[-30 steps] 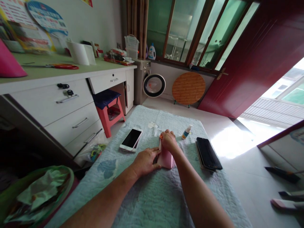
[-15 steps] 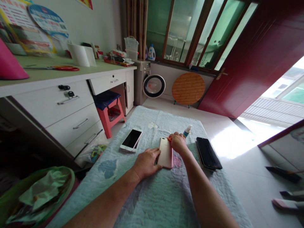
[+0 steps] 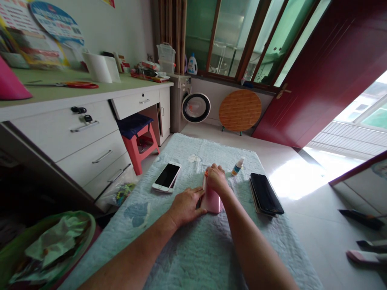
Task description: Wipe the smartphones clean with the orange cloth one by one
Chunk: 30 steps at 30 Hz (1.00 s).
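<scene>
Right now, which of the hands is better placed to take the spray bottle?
Probably the right hand: it is over the phone's far end, nearer the bottle, though it holds an orange cloth. The left hand touches the phone's left edge, with the right between it and the bottle.

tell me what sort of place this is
It looks like a room in a home, perhaps a living or utility area: a washing machine with its round door open, a desk with drawers, and a red plastic stool tucked near it.
</scene>
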Each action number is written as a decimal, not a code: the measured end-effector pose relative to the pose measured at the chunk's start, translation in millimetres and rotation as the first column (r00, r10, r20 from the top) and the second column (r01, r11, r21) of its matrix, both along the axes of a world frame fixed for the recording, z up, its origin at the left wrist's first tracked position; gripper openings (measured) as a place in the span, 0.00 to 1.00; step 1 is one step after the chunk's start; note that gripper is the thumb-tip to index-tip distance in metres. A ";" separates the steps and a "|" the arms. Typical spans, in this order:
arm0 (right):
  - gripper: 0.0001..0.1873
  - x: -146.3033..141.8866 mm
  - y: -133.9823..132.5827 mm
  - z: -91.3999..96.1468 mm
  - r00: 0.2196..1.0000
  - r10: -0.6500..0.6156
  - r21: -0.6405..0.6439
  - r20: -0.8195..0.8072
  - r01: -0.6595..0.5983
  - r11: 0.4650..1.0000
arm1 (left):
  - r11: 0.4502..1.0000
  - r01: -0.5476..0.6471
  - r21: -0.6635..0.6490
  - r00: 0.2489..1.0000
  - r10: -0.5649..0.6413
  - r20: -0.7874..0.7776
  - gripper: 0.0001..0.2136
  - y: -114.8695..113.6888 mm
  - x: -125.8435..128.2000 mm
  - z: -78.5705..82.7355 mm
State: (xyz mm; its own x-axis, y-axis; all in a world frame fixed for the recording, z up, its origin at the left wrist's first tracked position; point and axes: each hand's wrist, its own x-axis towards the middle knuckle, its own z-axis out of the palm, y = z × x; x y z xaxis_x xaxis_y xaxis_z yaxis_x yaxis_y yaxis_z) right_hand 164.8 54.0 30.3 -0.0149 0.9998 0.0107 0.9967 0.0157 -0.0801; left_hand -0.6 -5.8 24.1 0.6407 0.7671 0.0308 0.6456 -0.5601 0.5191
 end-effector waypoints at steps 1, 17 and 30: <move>0.15 -3.3 0.5 0.0 1.000 0.012 0.006 -0.002 -0.012 1.000 | 1.000 -0.002 -0.004 1.000 0.002 0.000 0.29 -0.2 0.0 -0.1; 0.16 17.2 -13.1 -19.7 0.971 0.143 0.200 -0.190 -0.105 0.974 | 1.000 -0.023 0.002 1.000 0.023 -0.001 0.23 -5.4 1.7 5.6; 0.14 9.3 -43.7 -11.0 0.945 0.252 0.136 -0.206 -0.228 0.964 | 0.999 -0.028 0.032 0.998 0.026 0.050 0.26 -4.4 2.3 0.1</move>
